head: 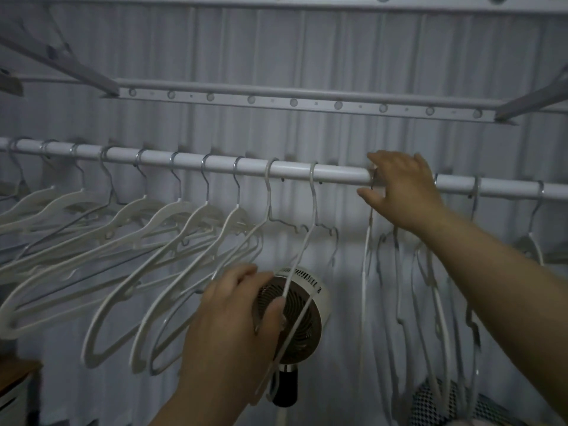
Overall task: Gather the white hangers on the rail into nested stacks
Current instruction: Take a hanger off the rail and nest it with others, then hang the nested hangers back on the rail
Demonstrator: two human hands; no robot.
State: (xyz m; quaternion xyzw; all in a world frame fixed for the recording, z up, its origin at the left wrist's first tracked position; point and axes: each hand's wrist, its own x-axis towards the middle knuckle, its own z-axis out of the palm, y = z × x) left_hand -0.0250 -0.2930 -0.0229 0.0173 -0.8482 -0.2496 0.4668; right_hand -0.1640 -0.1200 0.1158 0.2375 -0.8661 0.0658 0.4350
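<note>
A white rail [338, 173] runs across the view. Several white hangers [147, 235] hang spread along its left half, tilted to the left. My left hand [236, 315] grips the lower wire of a thin white hanger [307, 241] whose hook sits on the rail near the middle. My right hand [402, 192] is on the rail, fingers pinched around the hooks of a bunch of thin white hangers [399, 302] that hang edge-on below it. Two more hooks [475, 187] sit on the rail to the right.
A small round fan [302, 315] on a stand is behind the held hanger. A second drying bar with holes [292, 101] crosses higher up. A grey pleated curtain fills the background. A checked object [430, 404] lies at bottom right, and a box edge [15, 385] at bottom left.
</note>
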